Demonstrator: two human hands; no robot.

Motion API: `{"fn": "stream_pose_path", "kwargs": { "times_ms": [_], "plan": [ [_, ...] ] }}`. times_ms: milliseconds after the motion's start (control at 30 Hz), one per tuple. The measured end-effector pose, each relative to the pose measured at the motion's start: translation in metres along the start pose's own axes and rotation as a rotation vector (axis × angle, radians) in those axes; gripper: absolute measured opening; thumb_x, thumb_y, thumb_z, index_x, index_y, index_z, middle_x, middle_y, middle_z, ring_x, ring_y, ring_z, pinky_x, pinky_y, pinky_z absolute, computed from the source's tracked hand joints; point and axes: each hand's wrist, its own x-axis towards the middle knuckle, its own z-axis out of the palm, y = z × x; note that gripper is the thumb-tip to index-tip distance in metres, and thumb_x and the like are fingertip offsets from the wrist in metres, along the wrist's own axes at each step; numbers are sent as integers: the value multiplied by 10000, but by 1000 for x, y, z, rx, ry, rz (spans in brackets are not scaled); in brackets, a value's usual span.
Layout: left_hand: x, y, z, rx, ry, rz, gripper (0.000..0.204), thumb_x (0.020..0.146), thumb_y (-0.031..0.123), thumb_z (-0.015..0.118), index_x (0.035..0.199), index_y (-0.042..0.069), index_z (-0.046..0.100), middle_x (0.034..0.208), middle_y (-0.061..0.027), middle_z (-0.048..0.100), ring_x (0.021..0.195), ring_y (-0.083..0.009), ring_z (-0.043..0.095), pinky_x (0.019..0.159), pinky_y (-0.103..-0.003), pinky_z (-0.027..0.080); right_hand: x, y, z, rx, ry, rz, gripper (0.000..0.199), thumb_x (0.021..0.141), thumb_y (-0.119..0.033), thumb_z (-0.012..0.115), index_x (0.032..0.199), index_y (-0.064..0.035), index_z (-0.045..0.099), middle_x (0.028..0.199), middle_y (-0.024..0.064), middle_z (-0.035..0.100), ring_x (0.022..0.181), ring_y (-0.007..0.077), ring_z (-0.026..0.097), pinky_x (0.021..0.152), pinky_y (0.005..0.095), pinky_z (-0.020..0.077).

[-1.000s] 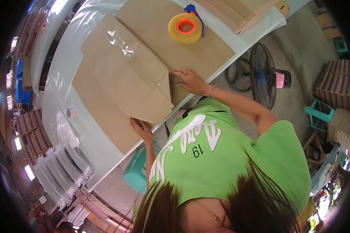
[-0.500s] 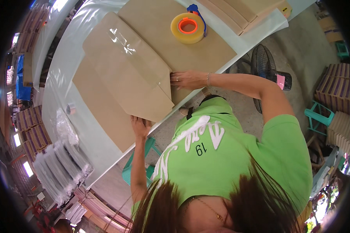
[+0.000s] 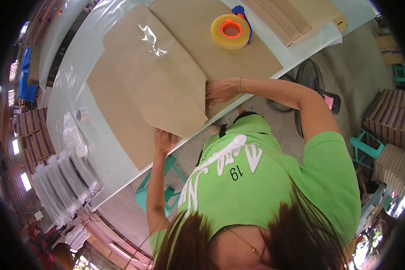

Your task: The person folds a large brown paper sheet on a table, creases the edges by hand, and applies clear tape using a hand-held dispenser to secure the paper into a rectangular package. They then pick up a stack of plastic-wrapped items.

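A folded brown paper piece point(image 3: 166, 85), shaped like a large envelope with angled corners, lies at the table's near edge. Shiny clear tape point(image 3: 152, 40) crosses its upper part. My right hand point(image 3: 222, 90) rests palm down at its right edge; the fingers are stretched out, the tips partly hidden at the paper's edge. At the lower left edge is my left hand point(image 3: 165, 143), its extended fingertips against the paper and partly covered by it. Beneath lies a flat brown sheet point(image 3: 117, 121). A clear tape roll with an orange core point(image 3: 229, 33) and blue dispenser sits beyond my right hand.
Brown cardboard pieces point(image 3: 279, 18) lie at the table's far right. Plastic-wrapped bundles point(image 3: 67, 184) and a small tape roll point(image 3: 81, 114) are at the left. A green stool point(image 3: 155, 191) stands under the near edge, and a black fan point(image 3: 311, 81) on the floor at right.
The whole view has shifted slightly, moving the table contents rightward in the picture. Both hands stay at the folded paper's edges; the right fingers now lie a little lower along its edge.
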Motion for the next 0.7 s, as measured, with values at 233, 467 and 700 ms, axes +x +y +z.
{"fn": "stream_pose_path", "kwargs": {
  "times_ms": [233, 467, 700],
  "plan": [
    [12, 23, -4, -38, -7, -56, 392, 712, 204, 664, 1085, 85, 671, 1128, -155, 636, 1115, -407, 525, 1009, -482, 378, 6, -8, 19, -122, 104, 16, 546, 930, -443, 512, 1306, -48, 543, 1329, 194, 535, 1254, 364, 470, 1086, 470, 339],
    [17, 34, 6, -92, 84, -90, 357, 763, 246, 622, 1080, 85, 666, 1114, -143, 643, 1117, -389, 532, 997, -508, 379, 29, -24, 0, -64, 314, -94, 628, 897, -421, 546, 1409, -70, 452, 1491, 154, 399, 1379, 356, 354, 1140, 490, 273],
    [7, 22, 15, -7, 48, -74, 444, 787, 290, 589, 1176, 78, 630, 1201, -149, 616, 1169, -371, 521, 1031, -513, 356, 32, -13, 5, -46, 124, -60, 638, 884, -387, 575, 1434, -103, 422, 1494, 160, 386, 1391, 358, 328, 1156, 480, 247]
  ]
}}
